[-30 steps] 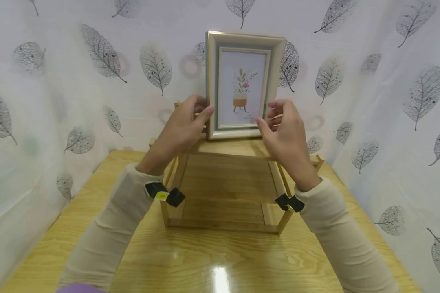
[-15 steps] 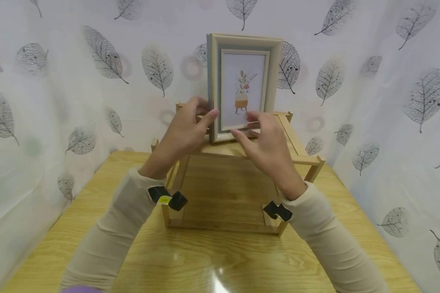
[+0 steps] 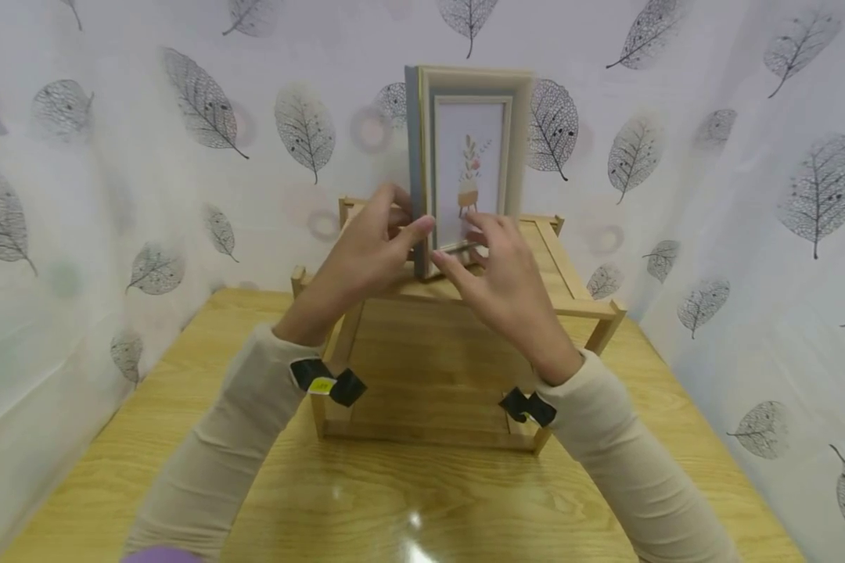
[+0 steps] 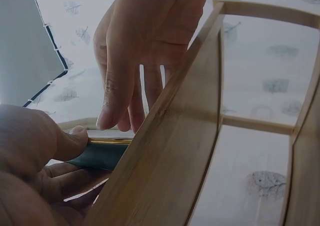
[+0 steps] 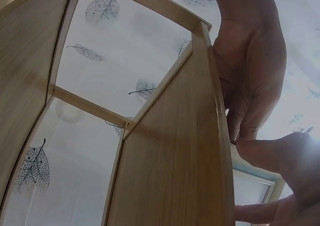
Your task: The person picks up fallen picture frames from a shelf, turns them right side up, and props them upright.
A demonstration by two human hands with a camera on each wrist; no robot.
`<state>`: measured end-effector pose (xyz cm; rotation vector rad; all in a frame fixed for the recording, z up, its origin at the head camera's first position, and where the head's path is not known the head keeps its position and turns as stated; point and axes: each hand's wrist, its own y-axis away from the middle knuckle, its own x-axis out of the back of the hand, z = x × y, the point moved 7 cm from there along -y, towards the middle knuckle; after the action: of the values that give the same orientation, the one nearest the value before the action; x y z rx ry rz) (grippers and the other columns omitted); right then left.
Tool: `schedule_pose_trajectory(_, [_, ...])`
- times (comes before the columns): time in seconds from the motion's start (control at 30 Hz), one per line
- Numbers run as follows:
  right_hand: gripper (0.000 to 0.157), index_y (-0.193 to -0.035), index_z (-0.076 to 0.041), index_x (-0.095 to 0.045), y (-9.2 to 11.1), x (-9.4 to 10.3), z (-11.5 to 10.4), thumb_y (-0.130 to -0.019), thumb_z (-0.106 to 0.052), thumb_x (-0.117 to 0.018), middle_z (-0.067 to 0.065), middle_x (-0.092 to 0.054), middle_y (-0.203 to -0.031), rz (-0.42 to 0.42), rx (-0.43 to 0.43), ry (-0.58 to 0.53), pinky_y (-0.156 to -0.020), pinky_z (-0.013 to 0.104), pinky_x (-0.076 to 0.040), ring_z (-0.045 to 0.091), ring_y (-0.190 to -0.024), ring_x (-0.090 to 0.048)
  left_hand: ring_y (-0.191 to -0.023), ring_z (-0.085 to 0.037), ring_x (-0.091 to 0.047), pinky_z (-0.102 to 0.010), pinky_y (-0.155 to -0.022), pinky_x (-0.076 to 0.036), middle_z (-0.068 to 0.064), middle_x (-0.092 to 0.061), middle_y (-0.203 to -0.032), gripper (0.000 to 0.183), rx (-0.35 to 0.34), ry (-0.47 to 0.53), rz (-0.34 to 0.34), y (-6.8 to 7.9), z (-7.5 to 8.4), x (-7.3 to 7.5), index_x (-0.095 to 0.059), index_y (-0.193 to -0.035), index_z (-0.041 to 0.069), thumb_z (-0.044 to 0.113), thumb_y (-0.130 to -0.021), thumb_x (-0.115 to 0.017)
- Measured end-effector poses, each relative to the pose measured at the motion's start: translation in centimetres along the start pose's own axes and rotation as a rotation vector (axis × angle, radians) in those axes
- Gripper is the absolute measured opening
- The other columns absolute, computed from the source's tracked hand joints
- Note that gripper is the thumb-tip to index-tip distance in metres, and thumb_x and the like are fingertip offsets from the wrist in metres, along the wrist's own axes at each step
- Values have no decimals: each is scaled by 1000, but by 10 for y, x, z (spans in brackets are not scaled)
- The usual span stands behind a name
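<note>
Picture frame [image 3: 458,168] turned further rightward, long axis upright; left hand [image 3: 369,249] pinches left edge; right hand [image 3: 505,277] on near side, fingers loosely spread, contact unclear.

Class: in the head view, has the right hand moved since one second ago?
Yes: judged against the wooden rack, the right hand has shifted left, towards the left hand.
</note>
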<state>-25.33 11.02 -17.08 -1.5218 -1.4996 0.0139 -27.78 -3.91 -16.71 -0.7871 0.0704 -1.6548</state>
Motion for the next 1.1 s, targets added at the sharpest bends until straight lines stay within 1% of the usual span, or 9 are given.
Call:
schedule_pose_trajectory(0.13, [64,-141,7,-50,0,0,0,-92,-22,-78,24,-52,-137,-5,7,13,-96,36,-55,34,-123,-59,-122,-28,-62,-41,-98,-53,-20,-62,-132,29,-6,17,-21,-1,2,-3,-43,-126,4,21,-106,-54])
schedule_pose_trajectory(0.3, [64,-141,8,-50,-2,0,-1,-92,-21,-78,26,-54,-137,3,26,33,-96,39,-55,35,-121,-58,-119,-30,-63,-40,-97,-54,-19,-60,-137,44,-26,42,-33,-2,6,-4,-40,-146,7,18,-105,-54])
schedule_pose_trajectory(0.4, [62,-140,9,-51,-2,0,-2,-92,-20,-77,26,-55,-134,6,32,39,-95,39,-55,34,-119,-58,-120,-31,-63,-38,-95,-56,-20,-59,-138,50,-35,79,-39,-3,6,-5,-38,-152,7,14,-105,-54])
schedule_pose_trajectory(0.53, [63,-142,9,-49,-3,-1,-1,-92,-19,-76,27,-55,-134,2,21,37,-93,40,-55,34,-119,-58,-124,-32,-61,-36,-91,-57,-21,-58,-140,49,-65,149,-49,-5,7,-7,-41,-151,5,8,-104,-55])
schedule_pose_trajectory(0.63, [65,-143,9,-48,-3,-1,0,-92,-19,-77,27,-55,-135,2,16,35,-92,41,-56,35,-120,-59,-127,-32,-59,-35,-91,-58,-19,-54,-144,50,-98,186,-66,-5,9,-8,-40,-152,5,5,-104,-54])
schedule_pose_trajectory(0.73, [64,-142,9,-48,-3,0,0,-92,-18,-77,27,-56,-133,9,25,42,-91,42,-55,35,-119,-59,-128,-32,-59,-35,-90,-58,-18,-53,-145,50,-123,217,-83,-6,10,-10,-40,-153,4,3,-104,-52])
schedule_pose_trajectory(0.9, [61,-140,9,-50,-4,0,-1,-92,-17,-77,27,-58,-129,13,47,50,-86,43,-53,34,-113,-60,-122,-32,-63,-34,-85,-60,-20,-57,-141,48,-133,221,-80,-6,11,-11,-42,-152,3,3,-104,-51])
schedule_pose_trajectory(1.03, [58,-138,9,-52,-4,0,-2,-91,-15,-77,25,-60,-124,3,65,46,-79,40,-52,31,-104,-59,-114,-32,-67,-33,-83,-60,-22,-61,-134,41,-142,201,-73,-6,13,-11,-49,-145,-4,3,-105,-52])
schedule_pose_trajectory(1.1, [58,-138,9,-52,-4,0,-2,-91,-14,-77,25,-60,-123,-5,70,38,-78,40,-52,31,-104,-59,-109,-32,-68,-33,-82,-60,-22,-63,-131,36,-144,188,-71,-7,13,-12,-54,-139,-6,4,-105,-53])
